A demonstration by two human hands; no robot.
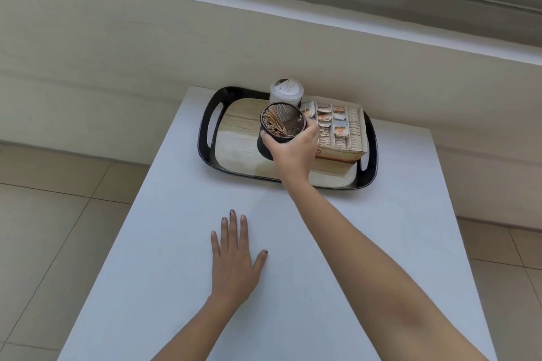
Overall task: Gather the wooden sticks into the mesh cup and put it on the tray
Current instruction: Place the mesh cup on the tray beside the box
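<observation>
Right hand (pixel 293 149) is wrapped around the near side of the black mesh cup (pixel 282 126), fingers curled snug on its rim and wall. The wooden sticks (pixel 274 124) are bunched inside, leaning to the left. The cup's over the wood-look middle of the black tray (pixel 206 132), just beside the tea bag box (pixel 340 132); can't tell if it's touching down. Left hand (pixel 236 258) lies flat and spread on the white table (pixel 366 228), holding nothing.

Mesh cup (pixel 282 126) on tray (pixel 205 138), left of box (pixel 340 132).
</observation>
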